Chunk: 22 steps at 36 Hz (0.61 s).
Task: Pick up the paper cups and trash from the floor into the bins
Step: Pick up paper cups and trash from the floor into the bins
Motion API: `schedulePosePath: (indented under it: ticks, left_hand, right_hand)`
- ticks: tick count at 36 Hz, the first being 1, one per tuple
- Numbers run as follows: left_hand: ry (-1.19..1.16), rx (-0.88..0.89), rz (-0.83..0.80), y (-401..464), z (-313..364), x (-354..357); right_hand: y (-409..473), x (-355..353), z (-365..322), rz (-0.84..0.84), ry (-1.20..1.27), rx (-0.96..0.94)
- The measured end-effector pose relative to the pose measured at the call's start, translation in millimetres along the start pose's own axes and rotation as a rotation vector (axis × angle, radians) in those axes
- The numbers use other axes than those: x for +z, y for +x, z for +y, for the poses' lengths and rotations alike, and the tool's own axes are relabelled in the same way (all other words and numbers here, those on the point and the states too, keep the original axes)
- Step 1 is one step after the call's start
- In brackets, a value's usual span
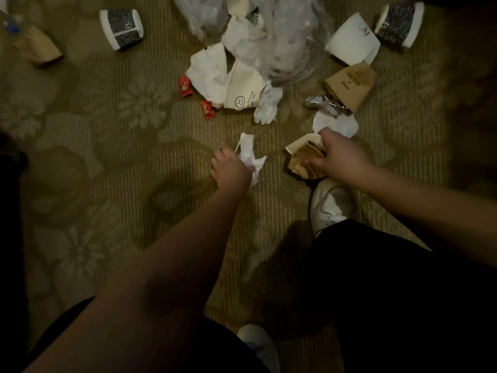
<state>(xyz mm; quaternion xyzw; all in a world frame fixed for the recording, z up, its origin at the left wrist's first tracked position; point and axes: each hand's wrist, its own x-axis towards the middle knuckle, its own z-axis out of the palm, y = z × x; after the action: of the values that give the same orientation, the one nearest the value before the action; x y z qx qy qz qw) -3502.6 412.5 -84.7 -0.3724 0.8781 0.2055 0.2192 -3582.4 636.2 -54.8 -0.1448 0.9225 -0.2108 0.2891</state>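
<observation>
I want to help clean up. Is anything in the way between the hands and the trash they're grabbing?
No. The left hand already holds a crumpled white tissue, and the right hand grips crushed brown paper cups. No bin is visible, so that path cannot be judged.

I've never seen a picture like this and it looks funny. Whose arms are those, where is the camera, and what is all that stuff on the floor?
The camera sits on a person's head and looks down, so you see their own arms, dark trousers and white shoes. They are bending over a patterned carpet to tidy up.

The left hand grips a crumpled white tissue. The right hand holds a squashed brown paper cup.

More rubbish lies further away: paper cups with dark patterns, a cream cup with a smiley face, two red sweet wrappers, a brown cup, a silver wrapper and clear plastic. No bin shows in this picture.
</observation>
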Motion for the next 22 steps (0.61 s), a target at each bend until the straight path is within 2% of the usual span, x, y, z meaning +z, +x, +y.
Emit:
schedulePosePath:
  ticks: [5,14,22]
  left_hand:
    - [0.043,0.015,-0.077,9,3,2]
    - [0.254,0.271,-0.030,-15,-8,17]
    - [0.263,0.443,-0.177,-33,-29,20]
  right_hand:
    - [2,0,-2,-0.006,-0.013,-0.007]
    - [1,4,-3,0.005,-0.048,-0.016]
    - [-3,7,-2,0.040,-0.066,-0.044]
